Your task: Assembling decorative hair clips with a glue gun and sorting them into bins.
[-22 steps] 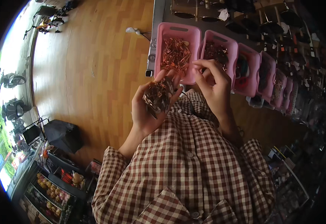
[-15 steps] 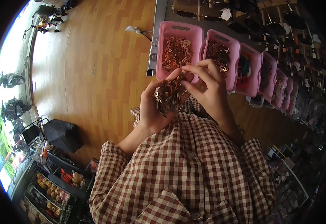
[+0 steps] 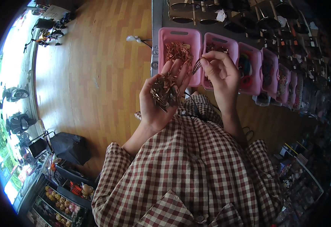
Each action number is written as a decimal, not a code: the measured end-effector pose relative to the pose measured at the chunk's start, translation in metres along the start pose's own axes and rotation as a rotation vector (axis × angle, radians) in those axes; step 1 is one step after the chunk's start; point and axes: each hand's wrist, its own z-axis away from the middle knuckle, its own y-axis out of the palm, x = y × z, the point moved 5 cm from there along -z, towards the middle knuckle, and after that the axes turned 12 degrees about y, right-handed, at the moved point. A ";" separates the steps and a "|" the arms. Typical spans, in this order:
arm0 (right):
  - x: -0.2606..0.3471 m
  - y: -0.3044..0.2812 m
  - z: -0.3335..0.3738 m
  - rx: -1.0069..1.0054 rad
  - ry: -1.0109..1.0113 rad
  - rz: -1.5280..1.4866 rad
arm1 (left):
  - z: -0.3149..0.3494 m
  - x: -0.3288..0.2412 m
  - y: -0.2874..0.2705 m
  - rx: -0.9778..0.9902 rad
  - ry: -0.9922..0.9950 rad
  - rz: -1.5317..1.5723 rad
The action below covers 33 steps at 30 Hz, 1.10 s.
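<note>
My left hand [image 3: 150,109] is palm up with its fingers stretched toward the first pink basket. It cradles a heap of small metallic hair clips [image 3: 165,90]. Between the thumb and fingertips of my right hand [image 3: 226,77], one thin, dark hair clip [image 3: 196,66] is pinched, apart from the heap. The first pink basket [image 3: 197,36] holds many copper-coloured clips [image 3: 177,50], partly hidden behind my left fingers. More clips lie in the second pink basket [image 3: 232,42], largely covered by my right hand.
Further pink baskets [image 3: 253,49] run off to the right, one with coloured bands. Sunglasses [image 3: 184,20] hang on a display behind them. A cable with a pale end [image 3: 133,39] juts out left of the stand. Parked scooters [image 3: 19,123] and a black bag [image 3: 69,145] are at left.
My right hand has moved away from the heap to the right, now with a single clip in its pinch. My left fingers have opened out flatter.
</note>
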 end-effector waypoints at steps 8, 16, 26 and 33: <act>0.018 0.029 0.021 0.173 -0.515 0.576 | 0.001 -0.002 -0.002 0.012 -0.052 -0.069; 0.021 0.021 0.027 0.242 -0.607 0.646 | 0.007 0.011 -0.005 -0.117 -0.229 -0.105; 0.036 -0.004 0.025 0.244 -0.591 0.705 | -0.002 0.030 -0.004 -0.015 -0.372 -0.010; 0.035 -0.021 0.021 0.317 -0.498 0.557 | -0.005 0.043 0.000 0.014 -0.384 -0.097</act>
